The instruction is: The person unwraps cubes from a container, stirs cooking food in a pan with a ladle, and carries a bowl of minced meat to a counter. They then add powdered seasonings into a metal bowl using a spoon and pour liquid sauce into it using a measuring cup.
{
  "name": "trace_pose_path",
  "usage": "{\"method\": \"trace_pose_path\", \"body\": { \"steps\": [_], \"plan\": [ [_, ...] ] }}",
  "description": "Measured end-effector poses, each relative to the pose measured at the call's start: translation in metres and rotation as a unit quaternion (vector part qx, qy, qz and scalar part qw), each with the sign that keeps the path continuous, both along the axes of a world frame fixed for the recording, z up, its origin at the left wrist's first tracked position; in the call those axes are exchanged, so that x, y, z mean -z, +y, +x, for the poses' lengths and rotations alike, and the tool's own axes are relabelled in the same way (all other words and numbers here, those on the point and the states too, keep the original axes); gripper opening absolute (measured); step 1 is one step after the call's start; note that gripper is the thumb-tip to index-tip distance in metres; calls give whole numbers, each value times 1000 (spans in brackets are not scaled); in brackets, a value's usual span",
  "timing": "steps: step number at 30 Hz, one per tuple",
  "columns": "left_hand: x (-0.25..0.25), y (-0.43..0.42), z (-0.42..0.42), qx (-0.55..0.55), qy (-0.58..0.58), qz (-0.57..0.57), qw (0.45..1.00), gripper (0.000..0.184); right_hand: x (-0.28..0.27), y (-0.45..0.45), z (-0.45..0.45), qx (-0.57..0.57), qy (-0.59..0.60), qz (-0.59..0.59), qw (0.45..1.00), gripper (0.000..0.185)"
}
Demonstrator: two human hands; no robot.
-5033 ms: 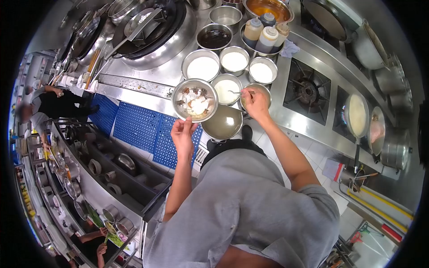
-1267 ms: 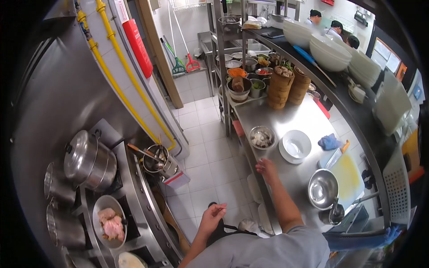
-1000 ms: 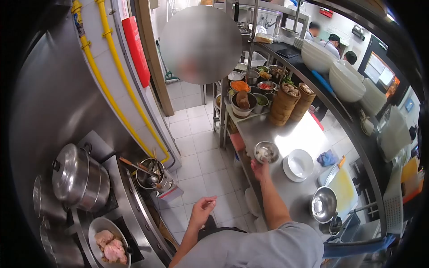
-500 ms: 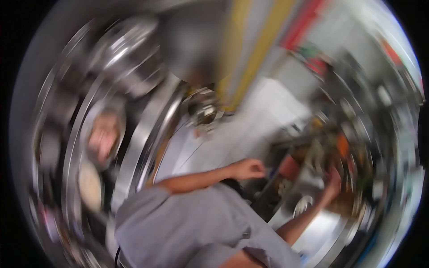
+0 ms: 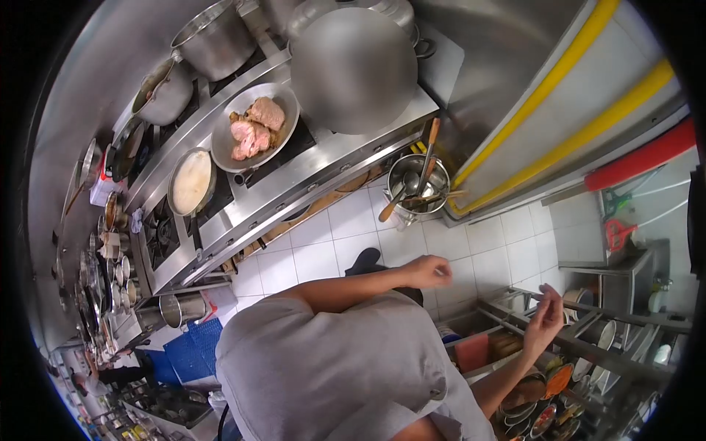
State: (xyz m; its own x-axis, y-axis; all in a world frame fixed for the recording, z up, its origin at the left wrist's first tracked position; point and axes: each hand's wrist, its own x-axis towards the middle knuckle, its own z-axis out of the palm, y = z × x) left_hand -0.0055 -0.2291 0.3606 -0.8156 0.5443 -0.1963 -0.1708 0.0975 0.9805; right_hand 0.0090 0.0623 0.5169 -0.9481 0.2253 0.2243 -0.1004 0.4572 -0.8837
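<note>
Left grip (image 5: pixel 429 272) loosely curled, with nothing seen in it; how far the fingers close we cannot tell. Our right grip (image 5: pixel 544 317) has thumb and fingers a little apart, and we see nothing between them either.

We have both forearms stretched out in front of our grey shirt (image 5: pixel 331 360), the left over the pale tiled floor (image 5: pixel 316 264), the right over the near edge of a metal rack (image 5: pixel 610 351). Nearest to our right grip is that rack; whether we touch it we cannot tell. On it, just below our right forearm, are round containers, one with orange contents (image 5: pixel 559 380) and one with red contents (image 5: pixel 543 420). Between our two arms, at the rack's side, shows a reddish block (image 5: pixel 472 353).

Beyond our left grip, apart from it, we see a metal pot (image 5: pixel 440 178) with long-handled utensils (image 5: pixel 429 147) leaning in it, some wooden-handled. Farther off, on the steel stove (image 5: pixel 338 154), a pan (image 5: pixel 279 92) holds pieces of pinkish meat (image 5: pixel 254 136), and just beside it sits another pan with pale contents (image 5: pixel 193 181). Yellow pipes (image 5: pixel 588 126) run down beyond the pot.
</note>
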Motion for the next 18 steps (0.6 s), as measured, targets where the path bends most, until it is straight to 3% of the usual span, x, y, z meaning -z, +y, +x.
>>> {"method": "trace_pose_path", "body": {
  "steps": [2,6,9,11,12,13,14,16,18],
  "plan": [
    [28,-8,-10,-32,29,-52,998,23,3,-2,-3,-6,-34,64,997,24],
    [-4,-32,-27,-56,38,-42,997,20,17,4,-10,6,-32,74,997,27],
    [15,-35,-39,-63,88,-37,993,17,13,-9,-25,39,-37,155,987,24],
    [24,-45,-43,-17,-59,35,997,13,-18,-27,-17,100,-48,264,958,19],
    [24,-48,-43,-27,-143,60,988,10,-32,-44,-19,137,-32,241,960,17],
    [17,-48,-49,-18,-162,39,986,11,-46,-43,-10,153,-99,249,951,17],
    [-3,-49,-44,-59,-167,36,984,9,-52,-43,-5,150,-60,274,948,16],
    [19,-55,-55,12,-167,40,985,11,-73,-44,10,167,45,263,949,14],
    [32,-60,-61,54,-171,7,984,13,-89,-34,32,189,43,349,917,10]
  ]
}}
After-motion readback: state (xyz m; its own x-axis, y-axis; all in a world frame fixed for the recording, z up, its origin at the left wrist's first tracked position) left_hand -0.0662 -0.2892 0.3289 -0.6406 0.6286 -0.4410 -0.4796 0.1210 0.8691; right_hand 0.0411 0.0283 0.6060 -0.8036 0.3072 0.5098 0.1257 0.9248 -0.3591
